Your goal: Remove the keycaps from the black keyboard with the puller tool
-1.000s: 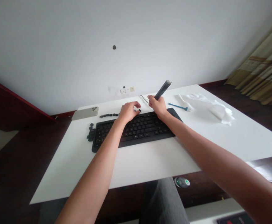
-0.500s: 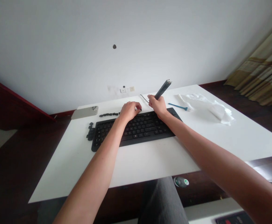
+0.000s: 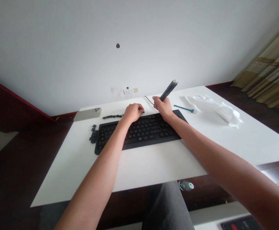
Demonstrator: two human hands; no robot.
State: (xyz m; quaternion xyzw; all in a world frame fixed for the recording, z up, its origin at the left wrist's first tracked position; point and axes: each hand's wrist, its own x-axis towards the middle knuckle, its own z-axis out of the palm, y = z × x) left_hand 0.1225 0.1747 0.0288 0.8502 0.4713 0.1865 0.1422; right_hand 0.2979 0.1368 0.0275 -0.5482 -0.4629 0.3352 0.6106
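Note:
A black keyboard (image 3: 154,136) lies on the white table, with some of its keys hidden beneath my forearms. My left hand (image 3: 133,112) is over the keyboard's far edge, thumb and fingertips pinched on a small black keycap (image 3: 143,111). My right hand (image 3: 162,107) is closed around a long dark grey tool (image 3: 169,89) that leans up to the right; its lower end is hidden. A row of black keycaps (image 3: 112,116) lies behind the keyboard, partly covered by my left hand. More loose keycaps (image 3: 94,135) are heaped at the keyboard's left end.
A phone (image 3: 85,115) lies at the table's back left. On the right are a blue slim tool (image 3: 183,108) and crumpled white tissue (image 3: 225,113). A thin dark cable (image 3: 149,100) runs behind the keyboard. Below the front edge stands a bottle (image 3: 185,185).
My left fingers have closed in more tightly at the keycap. My right hand keeps its grip on the grey tool, with barely any movement. The view has shifted slightly.

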